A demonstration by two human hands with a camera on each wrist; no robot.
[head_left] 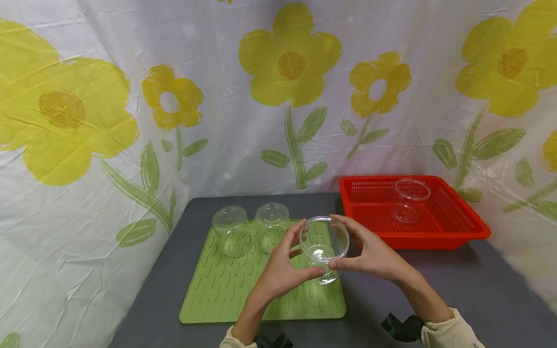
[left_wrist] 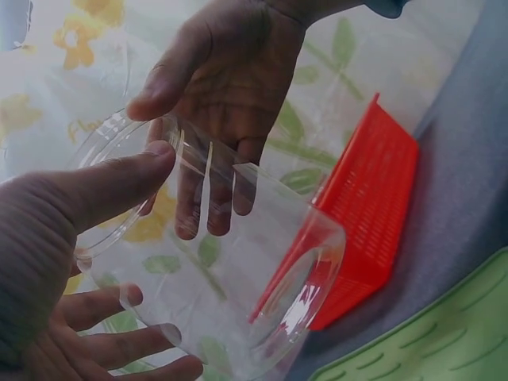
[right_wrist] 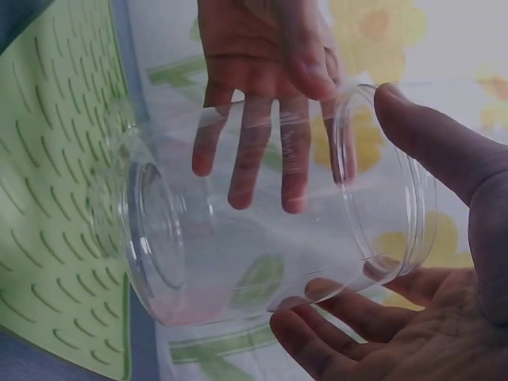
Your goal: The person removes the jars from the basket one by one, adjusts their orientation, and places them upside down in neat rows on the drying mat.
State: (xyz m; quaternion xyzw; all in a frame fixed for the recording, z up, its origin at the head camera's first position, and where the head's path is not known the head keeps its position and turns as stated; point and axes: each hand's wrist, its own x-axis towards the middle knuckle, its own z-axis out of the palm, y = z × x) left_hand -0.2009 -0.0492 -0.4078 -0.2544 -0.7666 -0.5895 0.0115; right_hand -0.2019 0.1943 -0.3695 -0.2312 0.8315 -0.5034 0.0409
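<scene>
Both hands hold one clear plastic jar (head_left: pixel 324 246) above the right part of the green ribbed mat (head_left: pixel 226 290), its open mouth tilted toward the head camera. My left hand (head_left: pixel 285 263) grips its left side, thumb on the rim and fingers round the wall. My right hand (head_left: pixel 367 251) grips the right side the same way. In the left wrist view the jar (left_wrist: pixel 230 286) lies between my left thumb and the right hand's fingers (left_wrist: pixel 210 198). In the right wrist view the jar (right_wrist: pixel 262 230) shows its base toward the mat (right_wrist: pixel 55 198).
Two clear jars (head_left: pixel 232 229) (head_left: pixel 271 222) stand upside down at the mat's far edge. A red perforated basket (head_left: pixel 452 227) at the back right holds another clear jar (head_left: pixel 409 200). A flowered curtain surrounds the grey table (head_left: pixel 478 290).
</scene>
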